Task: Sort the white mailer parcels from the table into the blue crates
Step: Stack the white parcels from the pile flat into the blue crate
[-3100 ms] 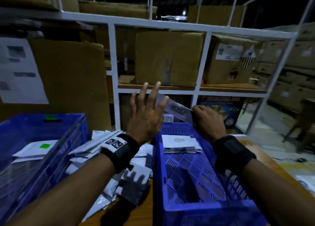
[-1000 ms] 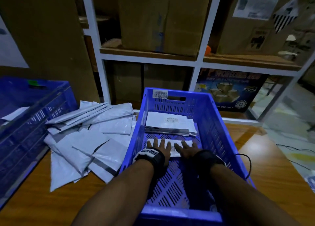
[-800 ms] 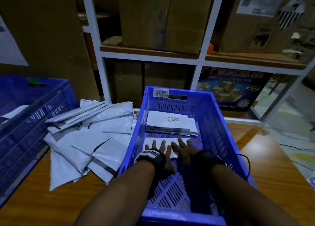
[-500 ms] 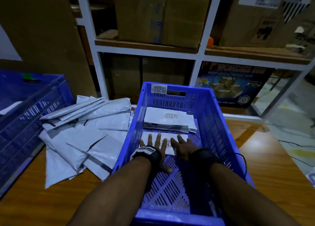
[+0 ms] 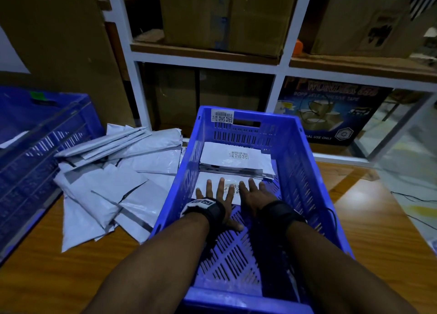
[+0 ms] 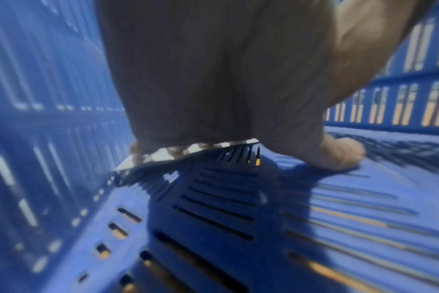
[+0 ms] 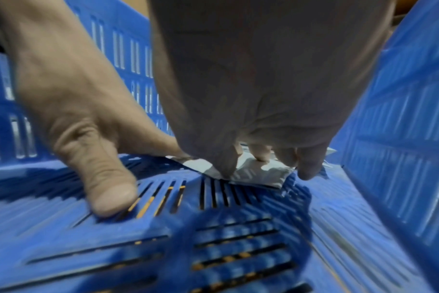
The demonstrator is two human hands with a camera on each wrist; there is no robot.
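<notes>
Both my hands lie flat, fingers straight, inside the middle blue crate (image 5: 307,171). My left hand (image 5: 216,192) and right hand (image 5: 253,190) press side by side on a small white mailer (image 5: 201,184) with a barcode label, lying on the crate floor. In the left wrist view the mailer's edge (image 6: 193,150) shows under my palm, and my thumb touches the slotted floor. In the right wrist view my fingertips (image 7: 261,156) rest on the mailer (image 7: 258,172). A stack of white mailers (image 5: 236,160) sits just beyond it at the crate's far end.
A loose pile of white mailers (image 5: 118,178) covers the wooden table (image 5: 378,231) left of the crate. A second blue crate (image 5: 35,160) stands at the far left. White shelving (image 5: 279,77) with cardboard boxes rises behind. A black cable trails at the right.
Three seconds ago both hands held the mailer up in the air. It now lies on the crate floor, and over the last second my flat hands slid it toward the far stack.
</notes>
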